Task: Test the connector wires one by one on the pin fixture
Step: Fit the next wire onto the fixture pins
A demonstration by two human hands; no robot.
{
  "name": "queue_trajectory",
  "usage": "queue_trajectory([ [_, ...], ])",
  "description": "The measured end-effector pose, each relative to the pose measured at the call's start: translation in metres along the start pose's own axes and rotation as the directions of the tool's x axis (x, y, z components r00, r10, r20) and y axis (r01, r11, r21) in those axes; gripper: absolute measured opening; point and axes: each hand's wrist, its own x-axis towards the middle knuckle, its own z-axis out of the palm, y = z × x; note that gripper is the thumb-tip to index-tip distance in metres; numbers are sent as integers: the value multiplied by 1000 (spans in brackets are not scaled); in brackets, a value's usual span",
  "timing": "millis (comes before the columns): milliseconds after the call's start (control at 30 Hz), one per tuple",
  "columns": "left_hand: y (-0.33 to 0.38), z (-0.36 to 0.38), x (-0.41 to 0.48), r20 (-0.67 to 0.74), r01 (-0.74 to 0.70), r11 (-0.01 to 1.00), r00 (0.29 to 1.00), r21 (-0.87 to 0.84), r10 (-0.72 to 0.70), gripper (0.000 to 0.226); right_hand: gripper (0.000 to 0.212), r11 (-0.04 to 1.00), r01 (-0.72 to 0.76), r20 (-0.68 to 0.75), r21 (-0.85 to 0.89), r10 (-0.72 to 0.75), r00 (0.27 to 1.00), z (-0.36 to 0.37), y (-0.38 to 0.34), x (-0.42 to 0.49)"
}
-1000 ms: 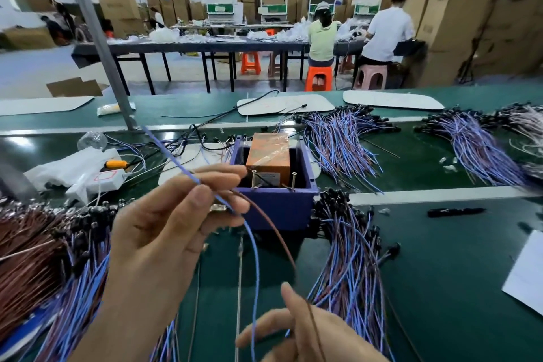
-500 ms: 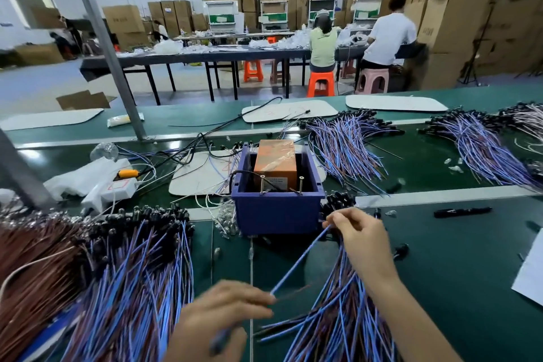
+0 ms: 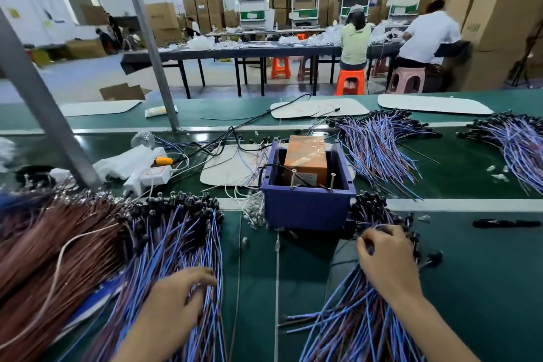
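The step in hand looked like picking the next wire. The right hand [image 3: 385,256] had its fingers [image 3: 364,241] curled into the black connector ends of the blue-and-brown wire bundle [image 3: 361,317] just right of the blue plastic bin [image 3: 305,210], though I could not tell whether they pinched one. The left hand [image 3: 176,300] lay slack, gripping nothing, on the wire pile [image 3: 176,244] left of the bin. Next, one connector probably needed singling out and carrying to the upright metal pins [image 3: 293,178] at the bin's near rim.

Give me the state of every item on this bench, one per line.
left hand: rests on left wire bundle.
right hand: fingers curled into right wire bundle; grip hidden.
pin fixture: open-topped, orange block inside.
fixture pins: upright, no wire on them.
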Motion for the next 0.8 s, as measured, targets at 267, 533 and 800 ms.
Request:
queue_trajectory([
  [267, -6, -20, 70, -420, 179, 898, 907, 401, 6, 35, 11, 995, 97, -255, -9, -96, 962, -4, -2, -12],
  [533, -20, -10, 76, -513, 88, 929, 850, 360, 118, 16, 9, 999, 26, -2, 25, -26, 1000, 6, 17, -8],
  [800, 40, -67, 61, -645, -206, 949, 764, -238, 4, 7, 15, 872, -112, -91, 477, 176, 980, -30, 5, -8],
])
